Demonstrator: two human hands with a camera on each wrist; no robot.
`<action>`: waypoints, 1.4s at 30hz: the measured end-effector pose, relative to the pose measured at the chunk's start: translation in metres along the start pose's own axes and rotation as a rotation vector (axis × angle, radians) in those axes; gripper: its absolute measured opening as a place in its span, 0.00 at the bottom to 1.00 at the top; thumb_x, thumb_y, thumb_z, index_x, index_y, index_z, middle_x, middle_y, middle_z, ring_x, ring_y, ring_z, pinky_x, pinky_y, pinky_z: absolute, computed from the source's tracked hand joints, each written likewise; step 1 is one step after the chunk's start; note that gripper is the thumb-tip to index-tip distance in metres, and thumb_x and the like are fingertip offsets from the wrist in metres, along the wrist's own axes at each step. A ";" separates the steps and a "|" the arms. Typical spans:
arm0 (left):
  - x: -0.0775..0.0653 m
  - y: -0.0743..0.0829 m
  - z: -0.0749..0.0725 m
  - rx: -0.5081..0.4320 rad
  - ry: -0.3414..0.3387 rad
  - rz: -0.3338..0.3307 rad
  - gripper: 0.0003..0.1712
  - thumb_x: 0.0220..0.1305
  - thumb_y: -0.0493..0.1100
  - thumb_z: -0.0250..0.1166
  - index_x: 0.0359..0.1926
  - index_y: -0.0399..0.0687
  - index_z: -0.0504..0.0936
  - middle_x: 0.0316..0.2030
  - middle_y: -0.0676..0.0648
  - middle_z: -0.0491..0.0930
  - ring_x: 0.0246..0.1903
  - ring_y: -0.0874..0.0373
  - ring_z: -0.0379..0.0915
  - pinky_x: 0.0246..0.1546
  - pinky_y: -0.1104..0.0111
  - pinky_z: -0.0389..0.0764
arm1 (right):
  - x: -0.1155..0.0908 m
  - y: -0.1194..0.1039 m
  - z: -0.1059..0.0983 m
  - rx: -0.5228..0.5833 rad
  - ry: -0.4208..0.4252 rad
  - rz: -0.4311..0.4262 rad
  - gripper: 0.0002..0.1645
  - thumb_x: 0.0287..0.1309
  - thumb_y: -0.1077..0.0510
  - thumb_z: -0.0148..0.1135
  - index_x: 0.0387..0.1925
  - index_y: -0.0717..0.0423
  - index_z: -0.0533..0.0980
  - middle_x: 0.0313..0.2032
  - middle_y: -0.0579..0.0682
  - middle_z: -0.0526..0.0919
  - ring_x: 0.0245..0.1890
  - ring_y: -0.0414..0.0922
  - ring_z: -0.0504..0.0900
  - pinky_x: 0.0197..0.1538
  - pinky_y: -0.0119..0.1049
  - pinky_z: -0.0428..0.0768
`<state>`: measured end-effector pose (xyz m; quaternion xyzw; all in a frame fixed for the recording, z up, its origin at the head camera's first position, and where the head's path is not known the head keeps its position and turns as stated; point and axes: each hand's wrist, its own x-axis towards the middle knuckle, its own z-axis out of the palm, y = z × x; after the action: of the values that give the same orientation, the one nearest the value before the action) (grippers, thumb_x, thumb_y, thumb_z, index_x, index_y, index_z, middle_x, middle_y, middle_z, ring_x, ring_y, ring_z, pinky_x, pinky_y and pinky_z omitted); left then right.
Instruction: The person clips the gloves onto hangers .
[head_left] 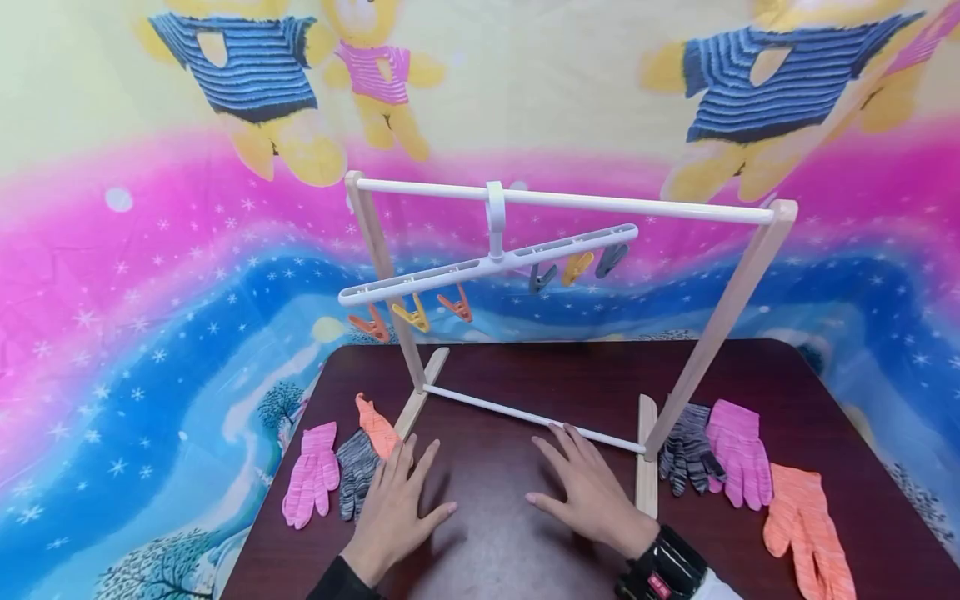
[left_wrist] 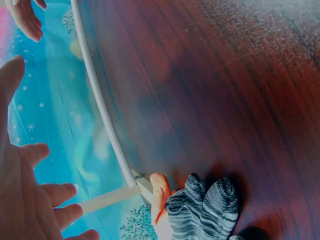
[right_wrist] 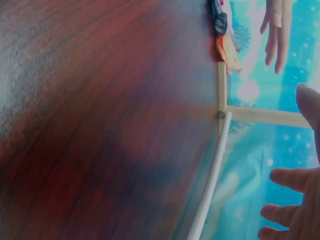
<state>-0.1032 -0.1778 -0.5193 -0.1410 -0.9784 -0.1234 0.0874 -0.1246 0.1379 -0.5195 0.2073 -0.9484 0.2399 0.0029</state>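
Note:
My left hand (head_left: 399, 510) hovers over the table's front left with fingers spread, holding nothing. Nearest to it are a grey striped glove (head_left: 357, 477) and an orange glove (head_left: 377, 423), both partly hidden; a pink glove (head_left: 311, 475) lies farther left. My right hand (head_left: 588, 490), also spread and holding nothing, is above the table near the right foot of a wooden rack (head_left: 729, 333). To its right lie a dark grey glove (head_left: 686, 450), a pink glove (head_left: 738, 452) and an orange glove (head_left: 810, 529). From the rack's top bar hangs a white hanger (head_left: 487, 265) with several coloured clothespins (head_left: 410, 314).
The rack stands on a dark brown table (head_left: 510, 517), its low white rod (head_left: 525, 412) running across beyond both hands. Behind the table hangs a cloth backdrop (head_left: 525, 125) printed with bears and snowflakes. A black band (head_left: 663, 567) wraps the right wrist.

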 end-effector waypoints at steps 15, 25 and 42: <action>0.007 -0.005 -0.014 -0.145 -0.074 -0.098 0.48 0.62 0.73 0.60 0.77 0.60 0.61 0.77 0.39 0.58 0.75 0.39 0.58 0.66 0.38 0.66 | -0.002 0.004 -0.021 -0.075 0.150 -0.041 0.39 0.59 0.37 0.68 0.67 0.50 0.73 0.67 0.59 0.74 0.69 0.57 0.72 0.65 0.59 0.72; 0.015 -0.010 -0.021 -0.182 -0.045 -0.070 0.49 0.61 0.64 0.68 0.77 0.57 0.60 0.76 0.37 0.61 0.74 0.38 0.60 0.65 0.39 0.69 | -0.004 0.009 -0.033 -0.099 0.246 -0.050 0.35 0.58 0.40 0.70 0.62 0.52 0.77 0.62 0.56 0.79 0.64 0.55 0.76 0.60 0.56 0.77; 0.033 -0.011 -0.040 -0.209 0.059 -0.081 0.44 0.65 0.60 0.67 0.77 0.55 0.62 0.74 0.38 0.64 0.71 0.38 0.66 0.61 0.38 0.73 | -0.017 0.014 -0.059 -0.120 0.367 -0.054 0.31 0.55 0.45 0.74 0.57 0.55 0.80 0.56 0.53 0.84 0.57 0.53 0.82 0.54 0.52 0.81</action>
<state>-0.1325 -0.1898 -0.4768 -0.1061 -0.9621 -0.2323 0.0958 -0.1200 0.1823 -0.4751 0.1846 -0.9387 0.2166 0.1946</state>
